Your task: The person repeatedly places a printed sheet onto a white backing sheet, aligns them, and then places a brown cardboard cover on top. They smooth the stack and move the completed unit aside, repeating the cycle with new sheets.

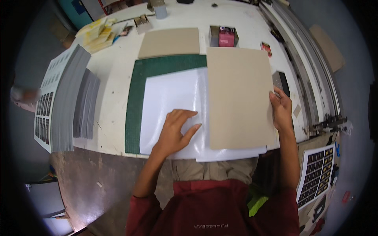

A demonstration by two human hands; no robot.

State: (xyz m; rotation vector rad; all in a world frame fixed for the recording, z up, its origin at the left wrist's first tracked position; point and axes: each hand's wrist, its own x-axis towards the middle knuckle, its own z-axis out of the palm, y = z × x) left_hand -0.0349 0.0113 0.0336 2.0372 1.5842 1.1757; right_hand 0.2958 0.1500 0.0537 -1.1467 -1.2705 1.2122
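Pressing flat with fingers spread, the left hand [176,131] rests on a glossy white sheet [173,102] at the table's near edge, gripping nothing; the right hand [282,110] curls its fingers over the right edge of a grey-brown board [238,94] lying on that sheet; under both lies a green cutting mat [136,98]; beyond it sits a second board [169,42]; farther back an open grey box [223,36] holds a pink packet [226,37]; a stack of printed sheets [63,98] lies well apart on the left.
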